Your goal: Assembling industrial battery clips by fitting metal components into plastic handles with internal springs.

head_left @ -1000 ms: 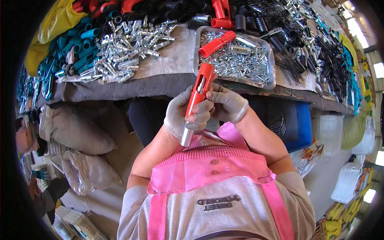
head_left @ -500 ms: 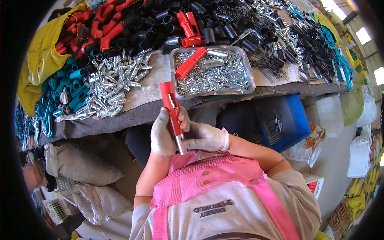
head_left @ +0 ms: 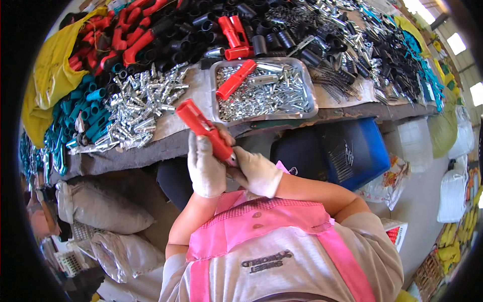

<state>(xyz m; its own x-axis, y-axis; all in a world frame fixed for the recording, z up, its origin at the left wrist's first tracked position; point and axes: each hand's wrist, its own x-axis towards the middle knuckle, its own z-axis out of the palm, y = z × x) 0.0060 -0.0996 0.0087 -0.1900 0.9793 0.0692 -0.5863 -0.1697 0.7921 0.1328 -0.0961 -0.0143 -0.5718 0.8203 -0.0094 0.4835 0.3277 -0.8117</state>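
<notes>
A parts-strewn table [head_left: 126, 159] curves across the upper view; a blue bin [head_left: 376, 151] sits below its front edge, and a metal tray [head_left: 274, 118] rests on top. The gloved left hand [head_left: 207, 168] wraps around a red tube [head_left: 217, 142], while the gloved right hand [head_left: 259, 173] closes on its lower end. The tube slants up and leftward near the table's edge. Small silver pieces [head_left: 291, 94] lie in the tray.

Red tube [head_left: 212, 139], white gloves [head_left: 208, 176], pink part-checked apron [head_left: 271, 221]
</notes>
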